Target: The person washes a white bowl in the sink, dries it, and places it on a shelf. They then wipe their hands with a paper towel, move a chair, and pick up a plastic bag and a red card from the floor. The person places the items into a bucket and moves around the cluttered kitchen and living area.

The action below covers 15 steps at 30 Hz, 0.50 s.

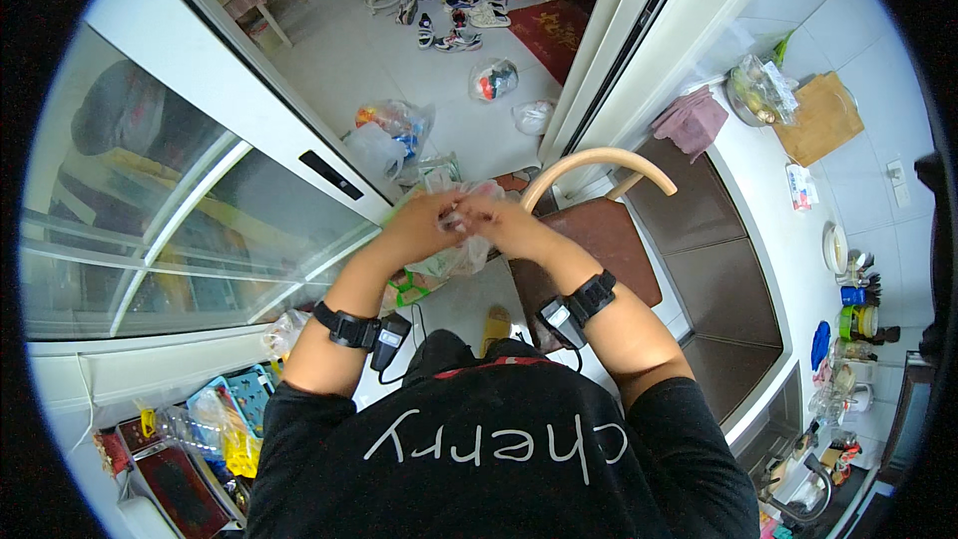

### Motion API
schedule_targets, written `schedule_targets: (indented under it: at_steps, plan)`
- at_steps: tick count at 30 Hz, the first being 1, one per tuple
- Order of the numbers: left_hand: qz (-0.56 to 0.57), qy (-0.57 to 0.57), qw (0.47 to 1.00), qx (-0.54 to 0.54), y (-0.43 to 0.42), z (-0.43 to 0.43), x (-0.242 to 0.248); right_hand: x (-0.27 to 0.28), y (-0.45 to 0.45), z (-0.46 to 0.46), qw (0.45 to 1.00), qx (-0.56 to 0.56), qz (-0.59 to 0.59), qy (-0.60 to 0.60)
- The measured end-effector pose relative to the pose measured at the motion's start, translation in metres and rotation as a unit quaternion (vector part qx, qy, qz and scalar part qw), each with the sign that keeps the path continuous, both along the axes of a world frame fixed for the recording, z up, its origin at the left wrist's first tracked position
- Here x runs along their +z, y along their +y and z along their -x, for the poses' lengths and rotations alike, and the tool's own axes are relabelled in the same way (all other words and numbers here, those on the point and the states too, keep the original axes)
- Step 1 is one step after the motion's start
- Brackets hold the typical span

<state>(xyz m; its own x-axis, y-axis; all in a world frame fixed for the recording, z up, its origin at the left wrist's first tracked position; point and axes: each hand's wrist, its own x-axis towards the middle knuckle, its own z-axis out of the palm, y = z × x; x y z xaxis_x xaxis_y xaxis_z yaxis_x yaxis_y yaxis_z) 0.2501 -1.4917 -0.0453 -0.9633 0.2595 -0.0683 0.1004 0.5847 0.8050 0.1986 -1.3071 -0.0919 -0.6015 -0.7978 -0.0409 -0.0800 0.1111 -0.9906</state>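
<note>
Both my hands meet at the neck of a translucent plastic bag (471,256). My left hand (420,230) pinches a bunched bit of the plastic. Against it, my right hand (505,224) has its fingers on the same bunched plastic, blurred by motion. Most of the bag hangs below the hands, and what it contains is hard to make out. Partly behind it is another bag with bright green handles (408,288). A chair with a brown seat (599,247) and a curved wooden back (599,157) stands just right of the bag.
A sliding glass door (224,187) is at left. Filled plastic bags (393,127) lie in the doorway, with several shoes (456,37) beyond. The counter (793,239) along the right holds a bowl (752,93) and cutting board (823,116). Baskets (251,397) sit lower left.
</note>
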Motion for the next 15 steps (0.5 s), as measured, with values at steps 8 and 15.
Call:
schedule_targets:
  at_steps: [8, 15]
  plan:
    - [-0.097, -0.007, 0.984, 0.152, -0.008, 0.042, -0.011, -0.149, 0.052, 0.053, 0.884, -0.328, -0.302, -0.142]
    - [-0.242, -0.005, 0.953, 0.182, -0.026, 0.082, -0.029, -0.260, 0.022, 0.038, 0.845, -0.382, -0.261, -0.267]
